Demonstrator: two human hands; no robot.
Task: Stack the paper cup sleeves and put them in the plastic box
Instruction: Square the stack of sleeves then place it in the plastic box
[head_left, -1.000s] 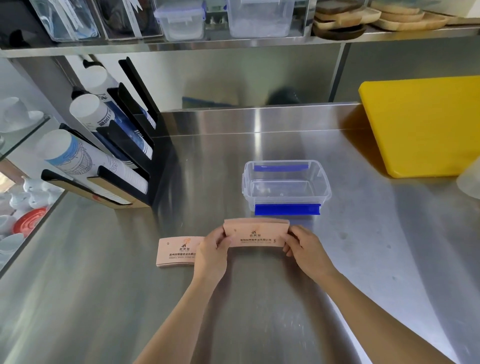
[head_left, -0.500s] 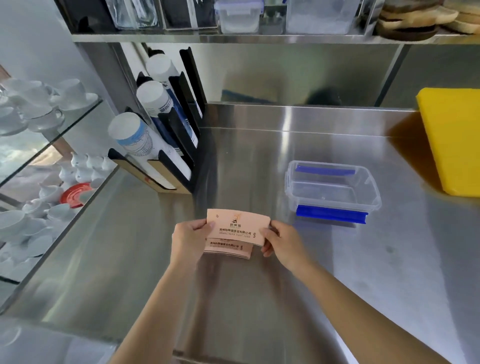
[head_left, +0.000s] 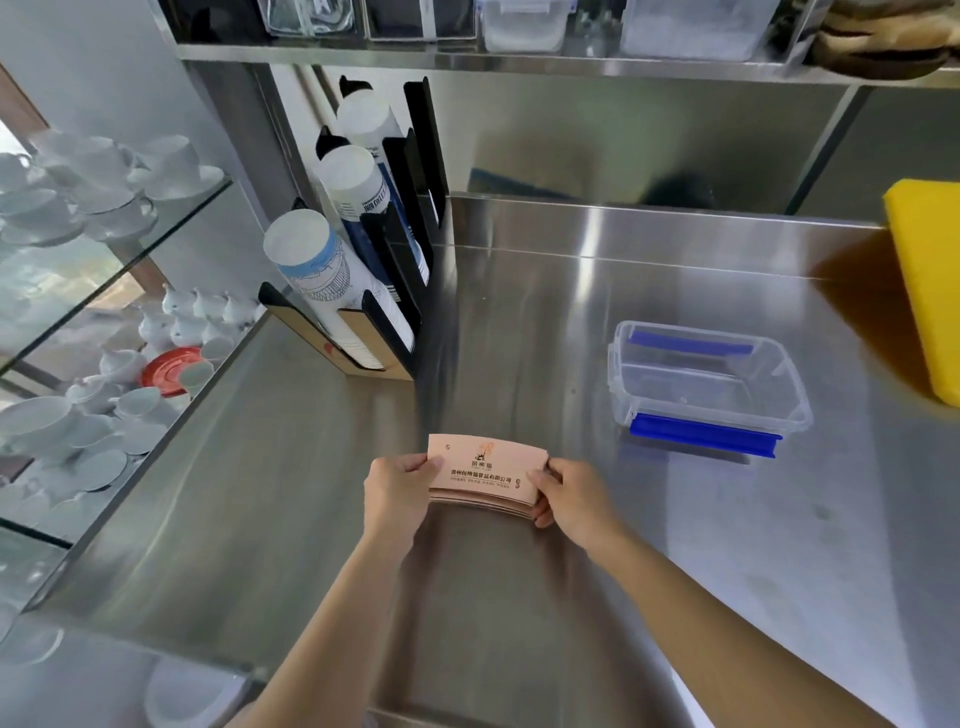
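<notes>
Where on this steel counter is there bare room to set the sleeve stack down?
Bare steel lies between the sleeve stack and the plastic box, behind the box toward the backsplash, and in front of both hands. Crowded: the cup dispenser at left, the yellow board at right.

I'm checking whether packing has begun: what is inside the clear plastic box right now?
Nothing shows inside the plastic box; its bare bottom is visible through the clear walls. The cup sleeves are outside it, held between the left hand and right hand. Only the near inner edge, behind the blue clip, is hidden.
</notes>
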